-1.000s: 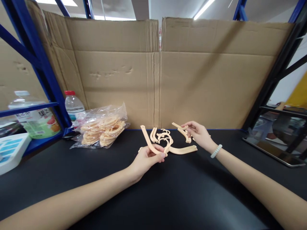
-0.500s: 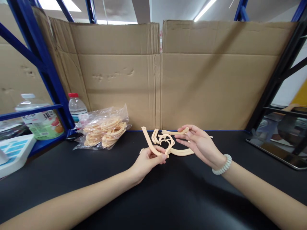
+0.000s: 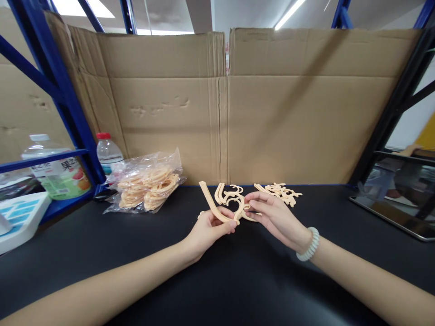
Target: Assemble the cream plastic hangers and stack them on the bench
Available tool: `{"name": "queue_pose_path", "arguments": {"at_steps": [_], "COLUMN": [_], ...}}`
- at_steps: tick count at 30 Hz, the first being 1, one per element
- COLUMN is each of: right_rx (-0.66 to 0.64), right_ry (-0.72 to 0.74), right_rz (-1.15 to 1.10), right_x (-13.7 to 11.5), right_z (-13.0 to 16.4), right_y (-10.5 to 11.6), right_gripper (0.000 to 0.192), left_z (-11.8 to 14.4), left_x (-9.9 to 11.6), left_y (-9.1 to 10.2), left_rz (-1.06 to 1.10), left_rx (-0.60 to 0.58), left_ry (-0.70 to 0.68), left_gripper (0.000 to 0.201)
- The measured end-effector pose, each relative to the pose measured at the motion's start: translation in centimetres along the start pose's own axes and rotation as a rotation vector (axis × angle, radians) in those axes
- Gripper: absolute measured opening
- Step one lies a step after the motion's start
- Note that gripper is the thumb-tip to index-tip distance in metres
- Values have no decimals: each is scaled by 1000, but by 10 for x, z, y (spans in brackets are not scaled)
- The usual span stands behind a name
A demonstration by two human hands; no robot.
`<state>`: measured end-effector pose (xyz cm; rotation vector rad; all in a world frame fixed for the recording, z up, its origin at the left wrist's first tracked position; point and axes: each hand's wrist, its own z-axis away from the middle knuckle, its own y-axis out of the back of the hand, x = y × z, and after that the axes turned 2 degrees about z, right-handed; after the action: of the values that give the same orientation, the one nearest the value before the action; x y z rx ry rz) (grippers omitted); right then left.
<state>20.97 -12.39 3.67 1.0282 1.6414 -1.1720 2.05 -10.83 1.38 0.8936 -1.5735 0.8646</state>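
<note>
My left hand [image 3: 209, 228] is closed in a pinch on a beige plastic clothes hanger at its joint. A long hanger arm [image 3: 210, 199] slants up to the left from the fingers, and a curved hook [image 3: 240, 206] rises to the right of them. My right hand [image 3: 273, 215], with a pale beaded bracelet [image 3: 308, 244] at its wrist, is just right of the hook. Its fingers are closed on a small beige hanger piece [image 3: 247, 207], mostly hidden behind them. Below these fingers another curved arm [image 3: 248, 218] partly shows.
Behind my hands lie two slim hanger arms [image 3: 219, 194], loose hooks [image 3: 237, 188] and a pile of small beige pieces [image 3: 282, 192]. A clear bag of beige parts [image 3: 147, 183] and bottles [image 3: 108, 151] stand left. Cardboard [image 3: 306, 113] walls the back; a dark tablet-like panel [image 3: 390, 215] lies right.
My right hand has moved left and down, bringing its piece from above the pile to beside the hook. My left hand stays almost still with the hanger.
</note>
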Motion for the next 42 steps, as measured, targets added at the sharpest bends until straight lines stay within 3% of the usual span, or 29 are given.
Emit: {"name": "queue_pose_path", "arguments": {"at_steps": [7,13,17,19,23,25,31,42], "right_rx": [79,194,168,112,26,9,-103,-139], "right_ry": [36,133,89,21,-105,-118,-85,-36], "right_rz": [135,320,228,154,24,-9,92,141], "right_x": [6,16,15,13,11,12,15,14], "right_z": [0,-3,-4,-4,-2,-1,1,-1], "right_y": [0,5,4,3,2,2,-1,1], "right_gripper": [25,72,90,81,40,31,28,26], "left_z": [0,-1,-1,-1,0,0,0,-1], "left_x": [0,-1,-2,-2,-1,0,0,-1], "left_y": [0,0,0,1,1,0,0,3], "left_rz": [-5,-15,-24,-28,-34,-43,-47,52], "left_rx": [-2,-1,-3,-4,-13,-16,-23,-49], "left_ry": [2,-2,-6,-4,-5,-8,-15,-54], "left_gripper": [24,25,24,24,24,23,20,17]}}
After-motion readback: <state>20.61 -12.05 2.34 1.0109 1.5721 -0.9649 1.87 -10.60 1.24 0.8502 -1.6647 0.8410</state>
